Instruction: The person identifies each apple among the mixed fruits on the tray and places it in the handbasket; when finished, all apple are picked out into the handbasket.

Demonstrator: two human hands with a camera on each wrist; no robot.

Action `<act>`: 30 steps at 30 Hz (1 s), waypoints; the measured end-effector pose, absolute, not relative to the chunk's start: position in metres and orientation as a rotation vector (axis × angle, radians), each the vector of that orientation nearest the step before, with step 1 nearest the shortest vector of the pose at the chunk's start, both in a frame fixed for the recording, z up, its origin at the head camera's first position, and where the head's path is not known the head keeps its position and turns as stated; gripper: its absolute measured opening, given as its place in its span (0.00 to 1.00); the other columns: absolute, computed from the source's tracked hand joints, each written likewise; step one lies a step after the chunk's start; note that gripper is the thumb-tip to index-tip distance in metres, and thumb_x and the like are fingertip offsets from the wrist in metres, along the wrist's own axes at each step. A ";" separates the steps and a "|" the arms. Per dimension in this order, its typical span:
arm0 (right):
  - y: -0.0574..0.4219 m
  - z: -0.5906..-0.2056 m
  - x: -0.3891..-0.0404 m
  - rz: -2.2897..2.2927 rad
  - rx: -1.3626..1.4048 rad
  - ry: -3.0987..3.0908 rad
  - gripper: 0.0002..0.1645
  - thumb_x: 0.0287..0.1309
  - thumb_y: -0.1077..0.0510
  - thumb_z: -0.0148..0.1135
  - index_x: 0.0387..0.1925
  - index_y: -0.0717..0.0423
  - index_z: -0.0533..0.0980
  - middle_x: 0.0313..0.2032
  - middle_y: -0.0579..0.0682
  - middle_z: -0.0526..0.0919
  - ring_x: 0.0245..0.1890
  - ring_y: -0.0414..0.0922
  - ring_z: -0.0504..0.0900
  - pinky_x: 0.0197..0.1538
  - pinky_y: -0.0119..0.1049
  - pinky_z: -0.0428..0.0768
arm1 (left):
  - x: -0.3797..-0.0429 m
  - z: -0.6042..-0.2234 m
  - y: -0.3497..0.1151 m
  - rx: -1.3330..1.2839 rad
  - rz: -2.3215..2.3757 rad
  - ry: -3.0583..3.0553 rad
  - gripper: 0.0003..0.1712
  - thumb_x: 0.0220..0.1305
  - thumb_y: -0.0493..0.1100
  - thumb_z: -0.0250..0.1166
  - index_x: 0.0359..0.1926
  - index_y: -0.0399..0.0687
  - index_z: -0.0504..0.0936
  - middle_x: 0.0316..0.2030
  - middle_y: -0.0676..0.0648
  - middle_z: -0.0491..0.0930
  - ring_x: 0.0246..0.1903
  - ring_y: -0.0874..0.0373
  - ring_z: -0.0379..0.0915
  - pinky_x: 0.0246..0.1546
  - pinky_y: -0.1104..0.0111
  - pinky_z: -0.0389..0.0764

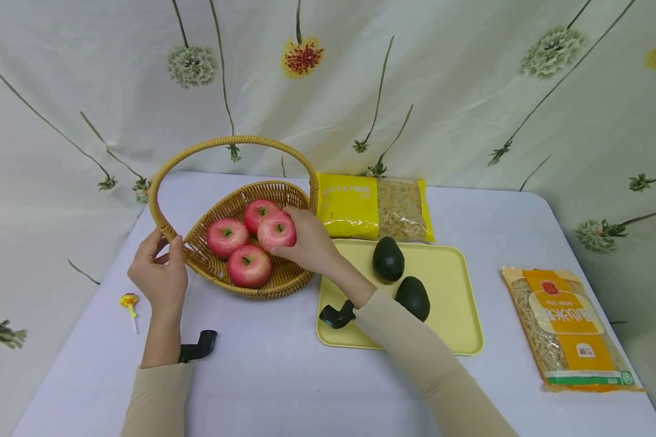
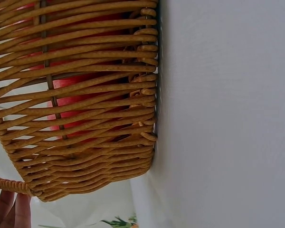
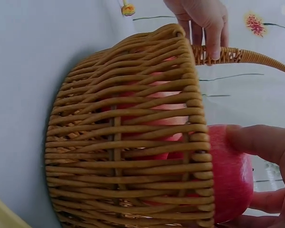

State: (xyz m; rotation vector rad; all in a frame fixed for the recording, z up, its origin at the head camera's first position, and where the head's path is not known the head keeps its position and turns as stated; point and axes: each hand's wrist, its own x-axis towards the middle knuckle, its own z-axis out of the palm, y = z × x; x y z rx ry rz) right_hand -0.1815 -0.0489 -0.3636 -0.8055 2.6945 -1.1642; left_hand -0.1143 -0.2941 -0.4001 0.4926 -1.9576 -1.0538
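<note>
A wicker basket (image 1: 251, 292) with a tall arched handle (image 1: 235, 140) stands on the table, several red apples (image 1: 249, 266) inside. My left hand (image 1: 164, 273) pinches the foot of the handle at the basket's left end; its fingers (image 2: 22, 209) show at the lower left of the left wrist view. At the basket's right side my right hand (image 1: 313, 243) grips one apple (image 1: 276, 230), thumb on the near side and fingers behind. In the right wrist view that apple (image 3: 230, 173) sits at the rim, its lower part hidden by the weave.
Right of the basket lies a cream tray (image 1: 448, 303) with two avocados (image 1: 388, 260), partly under my right forearm. A yellow pasta bag (image 1: 350, 206) lies behind it. An orange noodle packet (image 1: 571, 328) is at the far right, a lollipop (image 1: 129, 300) at the left.
</note>
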 end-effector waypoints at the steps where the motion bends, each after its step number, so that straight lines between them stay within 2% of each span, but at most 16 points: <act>1: -0.050 -0.365 -0.182 -1.151 -0.801 2.697 0.47 0.52 0.51 0.72 0.69 0.62 0.62 0.65 0.56 0.72 0.64 0.51 0.70 0.68 0.44 0.70 | -0.114 -0.400 -0.294 0.491 -1.051 -1.958 0.17 0.65 0.46 0.64 0.54 0.49 0.85 0.49 0.46 0.85 0.44 0.75 0.77 0.41 0.86 0.75; 11: -0.060 -0.374 -0.188 -1.009 -0.721 2.712 0.45 0.53 0.52 0.72 0.68 0.62 0.63 0.61 0.57 0.74 0.61 0.51 0.71 0.64 0.43 0.74 | -0.114 -0.401 -0.295 0.477 -1.048 -1.948 0.17 0.65 0.44 0.64 0.53 0.48 0.85 0.48 0.45 0.86 0.43 0.77 0.77 0.39 0.87 0.75; 18: -0.066 -0.374 -0.192 -0.926 -0.653 2.695 0.46 0.54 0.53 0.70 0.69 0.65 0.61 0.61 0.62 0.72 0.62 0.54 0.71 0.64 0.48 0.73 | -0.113 -0.400 -0.294 0.479 -1.047 -1.947 0.16 0.65 0.44 0.64 0.53 0.49 0.85 0.48 0.45 0.85 0.43 0.78 0.76 0.38 0.87 0.74; 25: -0.071 -0.379 -0.195 -0.840 -0.663 2.677 0.40 0.55 0.53 0.68 0.62 0.67 0.63 0.57 0.62 0.72 0.57 0.51 0.72 0.59 0.43 0.77 | -0.114 -0.400 -0.293 0.470 -1.034 -1.952 0.17 0.65 0.44 0.64 0.53 0.48 0.85 0.48 0.44 0.85 0.43 0.78 0.76 0.38 0.86 0.74; 30: -0.074 -0.380 -0.195 -0.806 -0.649 2.685 0.39 0.54 0.52 0.69 0.60 0.67 0.63 0.56 0.61 0.73 0.56 0.50 0.73 0.60 0.42 0.76 | -0.114 -0.401 -0.294 0.472 -1.041 -1.948 0.16 0.65 0.43 0.64 0.53 0.48 0.85 0.48 0.45 0.86 0.42 0.78 0.76 0.38 0.87 0.74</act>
